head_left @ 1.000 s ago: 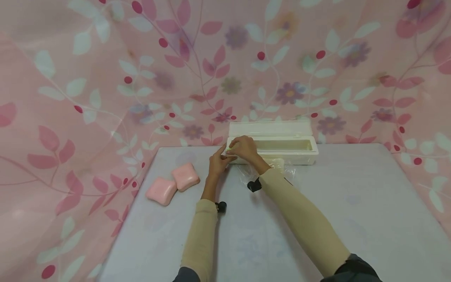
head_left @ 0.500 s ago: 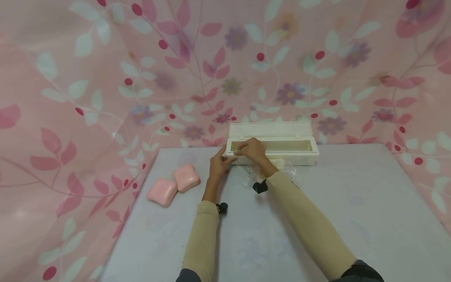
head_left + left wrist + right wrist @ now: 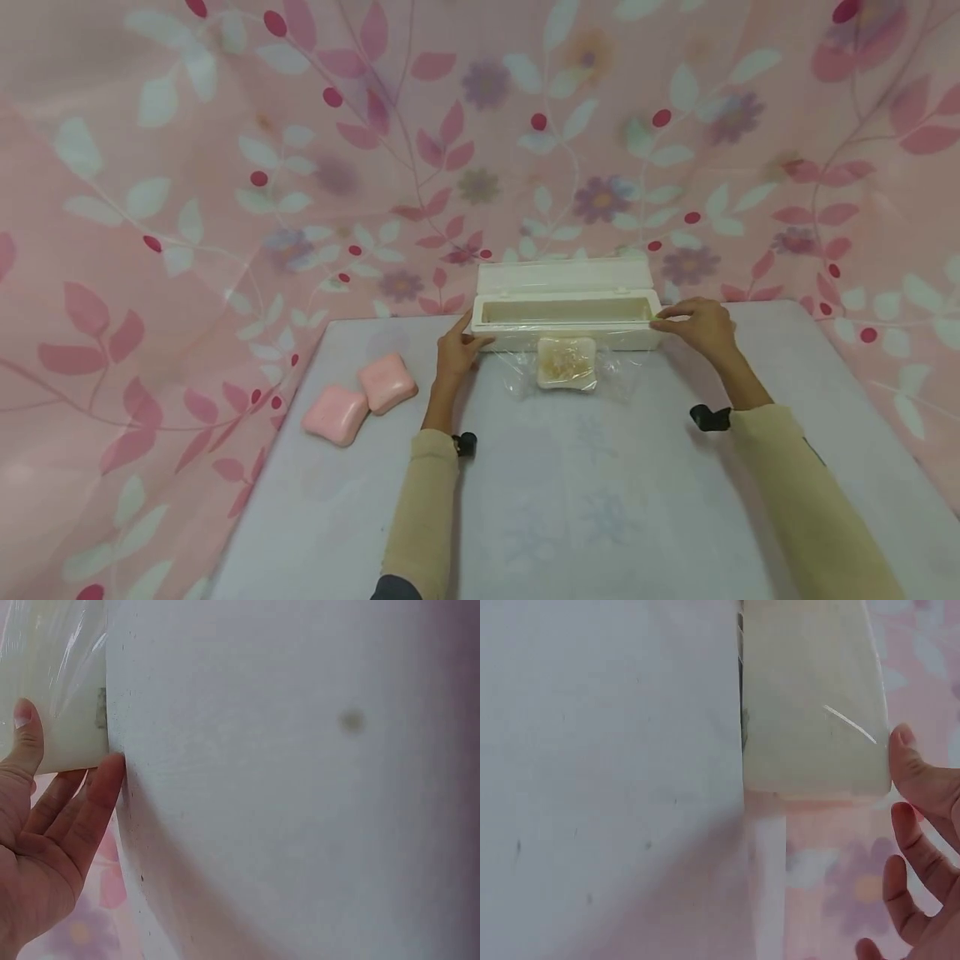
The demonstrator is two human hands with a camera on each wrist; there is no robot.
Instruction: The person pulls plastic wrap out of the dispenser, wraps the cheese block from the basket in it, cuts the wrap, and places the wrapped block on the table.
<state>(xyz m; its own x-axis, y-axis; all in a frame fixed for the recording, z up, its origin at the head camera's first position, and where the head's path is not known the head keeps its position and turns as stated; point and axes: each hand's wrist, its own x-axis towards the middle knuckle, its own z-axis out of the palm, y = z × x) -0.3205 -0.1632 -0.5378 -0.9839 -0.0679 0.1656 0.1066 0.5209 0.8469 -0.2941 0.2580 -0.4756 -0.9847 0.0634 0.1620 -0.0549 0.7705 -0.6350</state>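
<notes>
A long white cling film dispenser (image 3: 630,340) stands at the back of the table, lid (image 3: 562,273) raised. My left hand (image 3: 455,354) grips its left end, thumb on the front wall. At the opposite end, my right hand (image 3: 705,329) pinches a small yellow-green slider (image 3: 654,317) at the front top edge. In the right wrist view, the thumb touches the dispenser's corner and the other fingers are loosely bent; the slider is hidden there. Clear film (image 3: 517,379) spreads out in front of the dispenser, around a pale square soap bar (image 3: 566,362).
Two pink, pillow-shaped soap bars (image 3: 387,383) lie side by side on the left of the table (image 3: 570,500). A flowered pink cloth (image 3: 450,125) hangs close behind the dispenser and along the left side.
My right hand has slid along the dispenser's front edge from its left end to its right end, uncovering the pale soap bar. The left hand has kept its grip.
</notes>
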